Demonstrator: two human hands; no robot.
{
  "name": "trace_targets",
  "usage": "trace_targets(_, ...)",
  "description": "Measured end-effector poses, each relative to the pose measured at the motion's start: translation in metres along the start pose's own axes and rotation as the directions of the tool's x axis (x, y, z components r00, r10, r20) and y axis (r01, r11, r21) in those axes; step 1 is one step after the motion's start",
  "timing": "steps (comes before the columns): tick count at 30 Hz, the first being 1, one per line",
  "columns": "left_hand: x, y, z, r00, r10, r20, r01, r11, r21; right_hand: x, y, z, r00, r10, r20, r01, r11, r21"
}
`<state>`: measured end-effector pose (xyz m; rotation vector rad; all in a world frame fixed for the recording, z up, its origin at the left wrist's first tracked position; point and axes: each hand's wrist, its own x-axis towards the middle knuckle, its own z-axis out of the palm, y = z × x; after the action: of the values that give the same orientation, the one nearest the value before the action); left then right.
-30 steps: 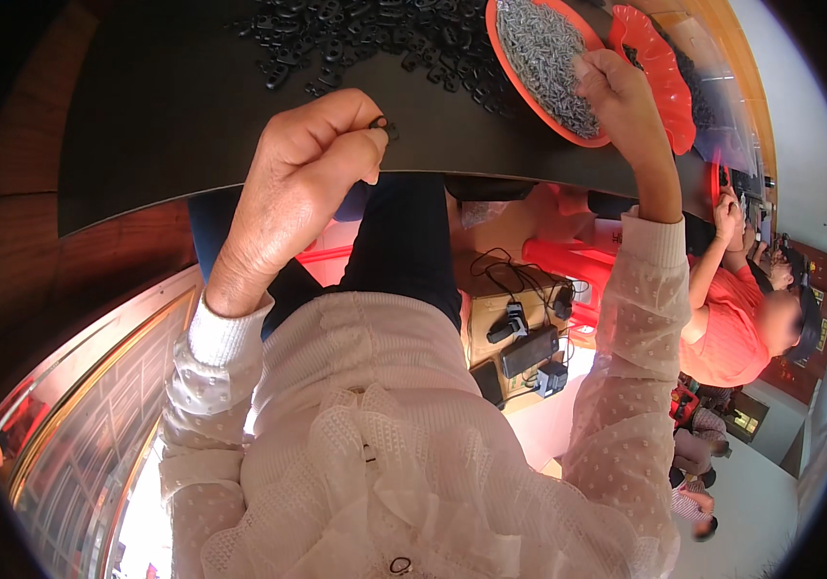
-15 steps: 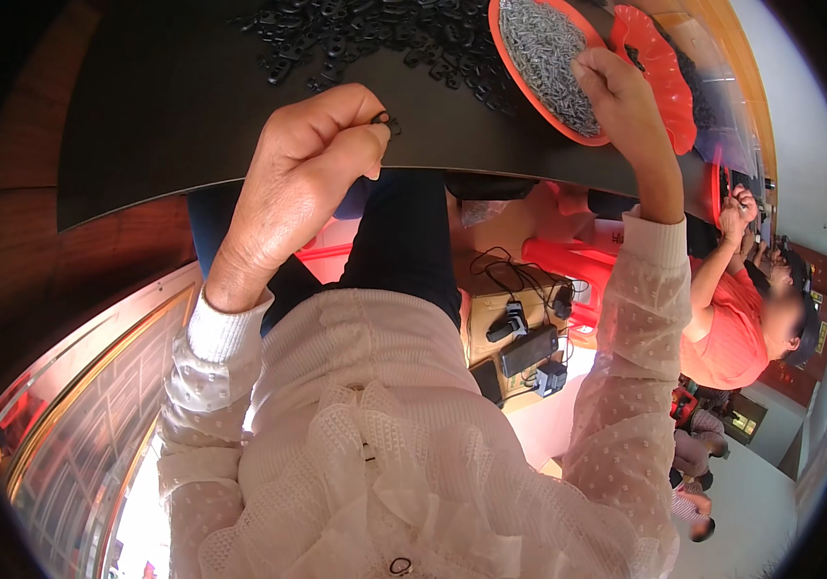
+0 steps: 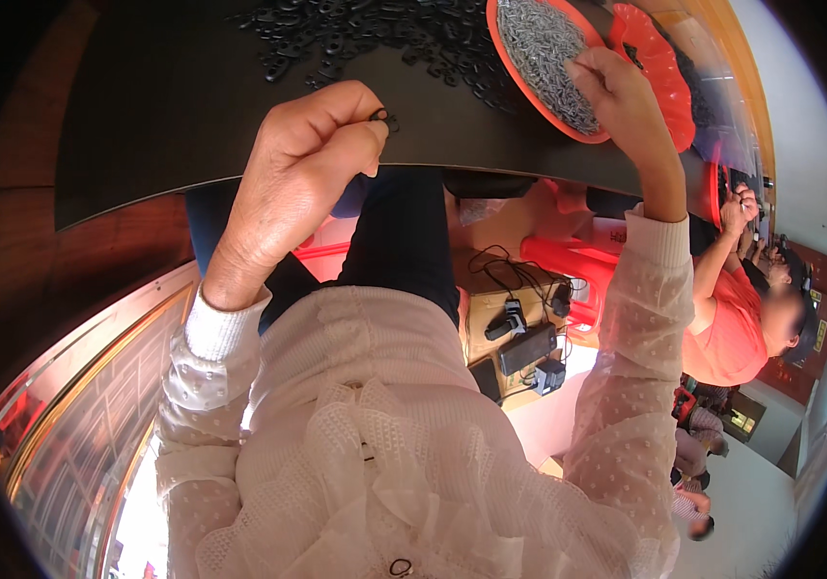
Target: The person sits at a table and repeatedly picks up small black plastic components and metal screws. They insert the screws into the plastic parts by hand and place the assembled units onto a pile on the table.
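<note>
My left hand (image 3: 312,159) is closed in a pinch just over the near part of the dark table (image 3: 162,125). Between its thumb and forefinger a small black plastic clip (image 3: 386,120) sticks out. My right hand (image 3: 630,111) reaches to the near right side of a red-orange bowl (image 3: 508,60) full of small silver metal pieces (image 3: 544,53), thin like springs or pins. Its thumb and forefinger are pressed together at the pieces; whatever they pinch is too small to make out. Many loose black plastic clips (image 3: 355,34) lie spread across the far part of the table.
Right of the bowl stands a red wavy-edged dish (image 3: 669,87) with dark pieces beside it. Below the table, a cardboard box (image 3: 490,314) carries black cables and adapters (image 3: 529,349). A red stool (image 3: 568,261) stands there too. A co-worker in an orange shirt (image 3: 732,333) sits at the right.
My right hand has shifted very slightly left over the silver pieces. My left hand keeps its pinch on the black clip, almost unmoved.
</note>
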<state>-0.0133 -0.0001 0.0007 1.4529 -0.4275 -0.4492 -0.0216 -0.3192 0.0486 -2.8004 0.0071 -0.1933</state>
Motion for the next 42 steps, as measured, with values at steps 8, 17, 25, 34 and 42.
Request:
trace_targets(8,0.001,0.000,-0.001,1.000,0.003,0.010,-0.003,1.000,0.017,0.001,0.011,0.008,0.993,-0.115,0.036,0.115,0.993,-0.007)
trace_targets(17,0.003,0.001,0.000,1.000,-0.009,-0.017,0.009,1.000,0.020,0.002,0.010,0.004,0.998,-0.033,-0.054,0.033,0.999,0.002)
trace_targets(25,0.003,0.000,0.000,1.000,0.003,-0.013,-0.002,1.000,0.013,0.003,0.013,0.006,0.997,-0.051,-0.059,0.050,0.999,-0.012)
trace_targets(34,0.002,0.001,-0.001,1.000,0.000,-0.008,0.000,1.000,0.017,0.004,0.015,0.004,1.000,-0.003,-0.017,0.003,1.000,0.014)
trace_targets(42,0.001,0.001,0.002,0.999,0.018,-0.028,-0.018,0.999,0.027,0.018,0.014,0.026,0.956,-0.285,-0.076,0.272,0.951,-0.146)
